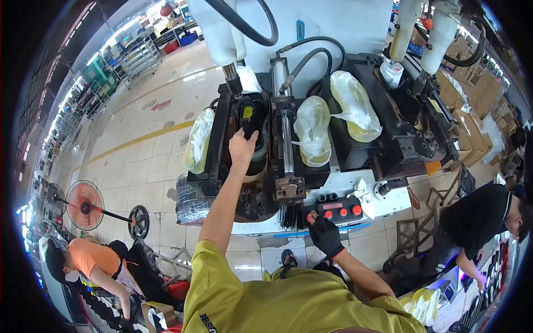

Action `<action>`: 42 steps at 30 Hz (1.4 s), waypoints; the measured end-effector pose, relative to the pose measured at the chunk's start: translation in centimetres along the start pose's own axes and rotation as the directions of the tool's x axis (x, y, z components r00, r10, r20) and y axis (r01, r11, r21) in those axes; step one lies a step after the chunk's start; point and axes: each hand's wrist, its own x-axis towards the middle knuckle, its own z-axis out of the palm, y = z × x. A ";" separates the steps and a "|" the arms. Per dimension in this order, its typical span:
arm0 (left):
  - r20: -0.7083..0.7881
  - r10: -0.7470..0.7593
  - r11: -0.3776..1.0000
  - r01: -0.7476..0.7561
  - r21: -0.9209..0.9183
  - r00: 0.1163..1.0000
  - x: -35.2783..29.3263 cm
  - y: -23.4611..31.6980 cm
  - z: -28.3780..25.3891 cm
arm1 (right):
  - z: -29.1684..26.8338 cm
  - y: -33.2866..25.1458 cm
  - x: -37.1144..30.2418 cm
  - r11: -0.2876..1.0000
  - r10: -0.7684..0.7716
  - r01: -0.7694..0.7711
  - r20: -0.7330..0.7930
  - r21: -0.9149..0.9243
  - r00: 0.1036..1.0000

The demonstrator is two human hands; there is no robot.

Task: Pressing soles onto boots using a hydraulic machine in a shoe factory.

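Note:
My bare left hand (243, 149) reaches into the left station of a pressing machine (280, 111). Its thumb and fingers grip the near end of a black shoe (245, 123) with a yellow-green patch inside, seated under a metal press rod (232, 83). My right hand (326, 236) wears a black glove with bare fingertips. It rests at the left end of a control box (340, 212) with several red buttons, fingertips on the leftmost one, holding nothing that I can see. Plastic-wrapped yellowish shoe-shaped bundles (313, 130) lie on the black blocks beside the stations.
Another wrapped bundle (199, 141) sits left of my left forearm. A second press station (413, 116) stands at the right. A standing fan (85, 205) is on the tiled floor at left. One person (97, 258) bends at lower left, another (476, 213) at right. Cardboard boxes (472, 130) are stacked behind.

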 end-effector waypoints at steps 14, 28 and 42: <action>0.146 -0.063 0.982 0.035 0.188 0.987 1.6 2.7 -5.0 | 3.0 -0.3 0.5 0.950 0.199 -0.170 0.086 -0.264 0.976; 0.177 -0.031 0.974 -0.010 0.226 0.984 3.5 6.7 -9.7 | 2.6 -2.4 0.2 0.965 0.251 -0.252 0.019 0.070 0.968; 0.155 0.705 0.609 -0.478 -0.634 0.692 -16.6 20.5 -16.3 | -4.4 0.4 -15.5 0.512 0.859 -0.849 -0.060 0.130 0.509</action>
